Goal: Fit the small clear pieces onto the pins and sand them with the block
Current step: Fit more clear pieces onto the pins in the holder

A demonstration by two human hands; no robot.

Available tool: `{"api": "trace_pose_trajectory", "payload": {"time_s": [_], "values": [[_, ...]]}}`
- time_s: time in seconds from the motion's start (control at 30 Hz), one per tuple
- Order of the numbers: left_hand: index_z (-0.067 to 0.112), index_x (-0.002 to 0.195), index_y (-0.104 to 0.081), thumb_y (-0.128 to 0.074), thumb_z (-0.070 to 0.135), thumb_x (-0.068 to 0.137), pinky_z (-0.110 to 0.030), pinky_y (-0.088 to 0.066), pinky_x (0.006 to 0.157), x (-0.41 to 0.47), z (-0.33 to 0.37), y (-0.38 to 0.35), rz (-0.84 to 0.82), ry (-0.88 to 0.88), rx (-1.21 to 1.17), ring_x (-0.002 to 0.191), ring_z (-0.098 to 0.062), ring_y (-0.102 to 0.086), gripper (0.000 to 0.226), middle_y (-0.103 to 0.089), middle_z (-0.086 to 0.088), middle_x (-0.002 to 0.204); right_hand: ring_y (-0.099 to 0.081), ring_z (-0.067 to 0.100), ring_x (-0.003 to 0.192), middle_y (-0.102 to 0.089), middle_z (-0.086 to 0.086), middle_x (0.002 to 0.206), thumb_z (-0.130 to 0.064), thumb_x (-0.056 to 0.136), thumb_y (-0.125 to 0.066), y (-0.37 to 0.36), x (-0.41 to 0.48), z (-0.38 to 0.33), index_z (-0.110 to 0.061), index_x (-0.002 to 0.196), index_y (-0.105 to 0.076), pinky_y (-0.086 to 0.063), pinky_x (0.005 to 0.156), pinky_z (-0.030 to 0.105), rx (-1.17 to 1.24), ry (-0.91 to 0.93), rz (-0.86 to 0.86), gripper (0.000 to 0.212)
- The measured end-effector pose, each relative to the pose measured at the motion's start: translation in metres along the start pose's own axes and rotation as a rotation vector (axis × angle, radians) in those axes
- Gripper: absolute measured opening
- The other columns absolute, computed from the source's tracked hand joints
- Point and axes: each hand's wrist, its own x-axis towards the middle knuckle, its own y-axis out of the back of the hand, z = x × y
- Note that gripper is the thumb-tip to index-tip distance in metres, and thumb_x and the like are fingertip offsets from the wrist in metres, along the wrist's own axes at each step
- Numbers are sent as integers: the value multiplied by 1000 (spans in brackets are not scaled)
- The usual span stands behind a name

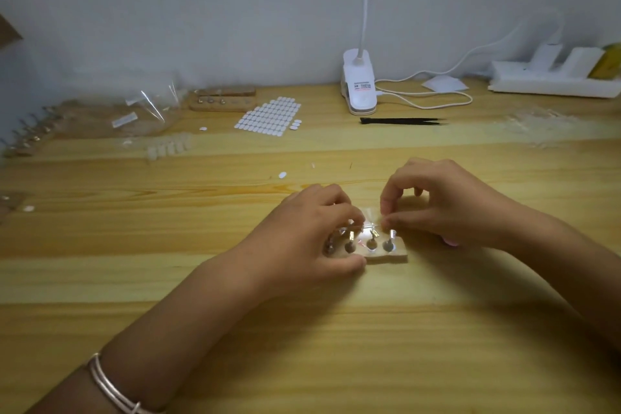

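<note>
Clear piece pinched by right hand above a pin; left hand grips the holder. Probably still the fitting step; next, push it down gently.

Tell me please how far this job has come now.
Fitting stage. The left hand grips the wooden pin holder; the right hand pinches a small clear piece above its pins. Whether any pin already carries a piece is too blurred to tell. Sanding seems all left: neither hand holds a block for it.
</note>
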Motion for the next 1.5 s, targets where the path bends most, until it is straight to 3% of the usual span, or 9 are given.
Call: {"api": "trace_pose_trajectory", "payload": {"time_s": [0.13,0.33,0.43,0.53,0.6,0.83,1.13,1.3,1.5], "values": [[28,117,-64,-65,48,85,-30,-39,93,1,5,0,-10,6,79,103,-9,-48,39,-53,13,110,-62,23,72,-69,-12,81,-26,74,-85,5,-5,2,-32,72,-75,-55,66,49,119,-64,14,12],[28,116,-64,-64,49,85,-31,-39,92,-1,6,0,-2,18,101,103,-10,-48,38,-53,13,110,-61,-1,62,-72,-7,68,-32,70,-84,32,-4,1,-22,71,-75,-45,62,12,307,-135,15,13],[33,119,-62,-64,54,82,-27,-33,96,-1,5,0,15,29,103,106,-6,-46,43,-52,16,111,-65,9,58,-72,-1,61,-24,72,-82,41,-7,-6,-19,78,-78,-52,66,16,512,-156,-203,9],[35,119,-63,-70,56,77,-24,-27,93,2,9,-4,102,36,56,104,-4,-44,48,-52,16,107,-61,20,55,-75,2,70,-34,69,-82,36,-7,-12,-22,84,-80,-50,62,29,493,-173,-332,20],[34,112,-67,-74,51,74,-26,-28,90,5,16,-9,152,39,-29,100,-4,-45,42,-54,16,103,-56,20,53,-76,3,75,-40,66,-81,31,-6,-15,-24,85,-80,-44,59,32,485,-188,-330,25],[33,80,-73,-79,37,76,-33,-33,86,15,23,-18,197,113,-254,88,-6,-54,8,-64,12,84,-51,9,46,-77,4,78,-33,68,-81,26,-6,-18,-21,84,-80,-32,37,14,479,-259,-319,20],[32,80,-76,-78,40,79,-32,-29,82,17,25,-17,196,117,-192,88,-7,-53,8,-66,12,83,-53,0,45,-77,5,77,-25,71,-83,24,-6,-18,-17,83,-78,-33,40,14,473,-324,-340,15],[31,80,-77,-77,39,80,-35,-32,85,17,25,-17,199,125,-211,88,-7,-54,8,-67,11,82,-46,-1,37,-62,-10,49,-11,79,-81,24,-9,-25,-5,83,-77,-22,28,8,397,-313,-308,8],[31,81,-77,-75,41,82,-35,-31,86,17,26,-17,185,125,-201,90,-9,-54,10,-68,10,84,-45,1,41,-63,-15,57,-19,80,-82,23,-5,-26,-23,71,-75,-37,40,18,236,-198,-298,12]]}}
